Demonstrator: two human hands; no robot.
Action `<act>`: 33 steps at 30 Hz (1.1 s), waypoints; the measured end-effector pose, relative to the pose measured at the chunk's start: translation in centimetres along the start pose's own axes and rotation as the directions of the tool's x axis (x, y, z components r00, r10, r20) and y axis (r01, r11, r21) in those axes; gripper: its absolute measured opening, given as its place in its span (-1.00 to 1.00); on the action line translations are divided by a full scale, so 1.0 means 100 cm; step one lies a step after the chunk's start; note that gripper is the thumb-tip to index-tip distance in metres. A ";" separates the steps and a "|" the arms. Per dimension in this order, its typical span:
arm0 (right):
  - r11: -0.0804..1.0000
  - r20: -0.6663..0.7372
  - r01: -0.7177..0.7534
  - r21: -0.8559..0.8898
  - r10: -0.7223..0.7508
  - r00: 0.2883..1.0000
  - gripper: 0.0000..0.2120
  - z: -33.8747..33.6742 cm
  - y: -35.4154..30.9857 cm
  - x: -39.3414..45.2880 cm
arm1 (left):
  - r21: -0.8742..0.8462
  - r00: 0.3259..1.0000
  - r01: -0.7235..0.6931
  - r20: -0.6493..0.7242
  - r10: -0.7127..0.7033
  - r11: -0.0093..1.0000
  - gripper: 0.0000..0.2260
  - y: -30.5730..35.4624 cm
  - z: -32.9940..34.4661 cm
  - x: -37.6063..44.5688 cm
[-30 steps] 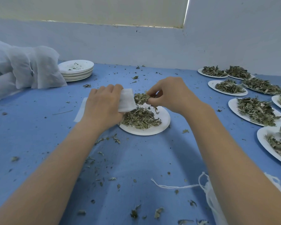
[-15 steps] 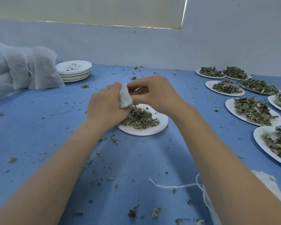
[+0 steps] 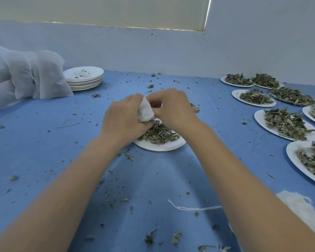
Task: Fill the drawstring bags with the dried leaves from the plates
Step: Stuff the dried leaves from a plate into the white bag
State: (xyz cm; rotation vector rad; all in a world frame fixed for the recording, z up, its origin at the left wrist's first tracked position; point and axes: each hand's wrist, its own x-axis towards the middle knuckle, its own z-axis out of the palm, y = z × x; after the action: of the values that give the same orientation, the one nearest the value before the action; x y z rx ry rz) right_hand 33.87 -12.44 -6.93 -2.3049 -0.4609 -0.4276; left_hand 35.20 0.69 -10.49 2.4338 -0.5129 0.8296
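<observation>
Head view: drawstring bag point(image 3: 145, 111) is gripped by left hand point(image 3: 124, 118) above plate point(image 3: 159, 145), so spills return; right hand point(image 3: 173, 108) is pinched at its mouth.

No readable text, labels or numbers anywhere.

A blue cloth point(image 3: 44, 151) covers the table up to a pale wall point(image 3: 153, 51). Above hangs a cream blind point(image 3: 98, 10), daylight showing along its right edge.

Leaf plates point(image 3: 287, 124) crowding right; cloth point(image 3: 44, 142) left
</observation>
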 end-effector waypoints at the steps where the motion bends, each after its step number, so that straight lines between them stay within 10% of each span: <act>1: 1.000 0.043 -0.005 0.008 0.005 0.999 -0.86 -0.001 0.000 0.000 | 0.007 1.000 0.003 0.006 -0.003 1.000 -0.65 -0.001 0.000 0.000; 7: 0.911 0.217 -0.129 0.391 0.045 0.975 -0.78 -0.025 0.008 -0.002 | 0.000 0.998 0.054 0.030 -0.054 0.999 -0.68 -0.009 -0.005 0.005; 15: 0.986 -0.096 -0.116 0.117 0.127 0.987 -0.67 -0.001 0.011 0.001 | -0.026 0.996 -0.079 -0.030 0.078 0.997 -0.64 -0.005 -0.004 0.002; 27: 0.925 0.184 -0.291 0.246 0.250 0.951 -0.70 -0.018 0.008 0.000 | 0.051 0.998 0.060 -0.010 -0.060 0.997 -0.61 -0.009 0.000 0.003; 33: 0.952 0.041 -0.125 0.279 0.118 0.992 -0.85 -0.020 0.004 -0.001 | 0.029 0.996 0.090 -0.001 -0.090 0.996 -0.60 -0.008 -0.002 0.004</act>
State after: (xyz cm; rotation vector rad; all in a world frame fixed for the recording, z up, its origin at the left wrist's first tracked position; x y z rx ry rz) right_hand 33.59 -14.12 -5.90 -2.0507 -0.3635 -0.2563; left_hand 35.76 1.37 -10.34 2.4638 -0.3908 0.8043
